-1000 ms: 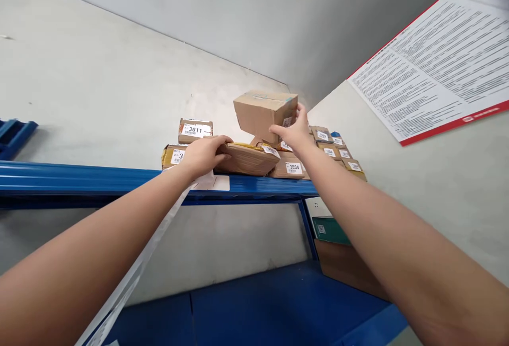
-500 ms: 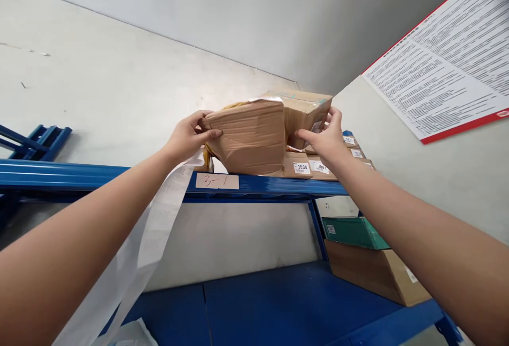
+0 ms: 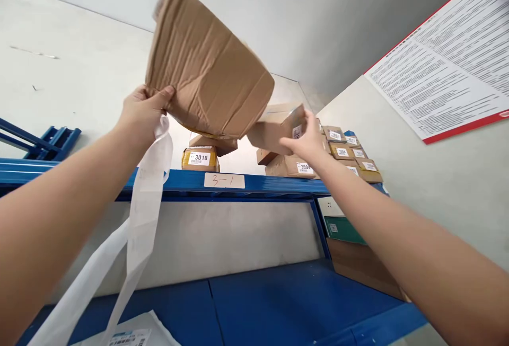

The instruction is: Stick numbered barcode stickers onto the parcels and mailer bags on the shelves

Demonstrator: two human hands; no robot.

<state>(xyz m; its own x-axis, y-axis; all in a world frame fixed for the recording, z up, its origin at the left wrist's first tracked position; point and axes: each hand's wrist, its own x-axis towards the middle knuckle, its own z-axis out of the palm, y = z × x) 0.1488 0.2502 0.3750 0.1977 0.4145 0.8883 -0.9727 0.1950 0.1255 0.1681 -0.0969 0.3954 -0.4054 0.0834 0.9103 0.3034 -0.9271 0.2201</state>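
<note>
My left hand (image 3: 145, 110) grips the lower left corner of a creased brown cardboard package (image 3: 214, 65), raised and tilted above the blue upper shelf (image 3: 183, 180). A long white paper strip (image 3: 145, 203) hangs down from the same hand. My right hand (image 3: 306, 136) is closed round the right end of a smaller cardboard box (image 3: 272, 131), thumb on its front face. That box is over the labelled cartons and partly hidden behind the package. Under the package, a taped carton marked 3010 (image 3: 200, 159) sits on the shelf.
Several labelled cartons (image 3: 342, 151) are stacked at the right of the upper shelf. A green box (image 3: 344, 229) rests on a big brown carton (image 3: 360, 266) on the lower shelf (image 3: 254, 303). A white parcel (image 3: 139, 333) lies at the front left. A printed notice (image 3: 445, 65) hangs on the right wall.
My left hand has moved left, and the creased package has swung up and tilted, apart from the smaller box. The right hand, with that box, has shifted slightly left. The 3010 carton has come into view.
</note>
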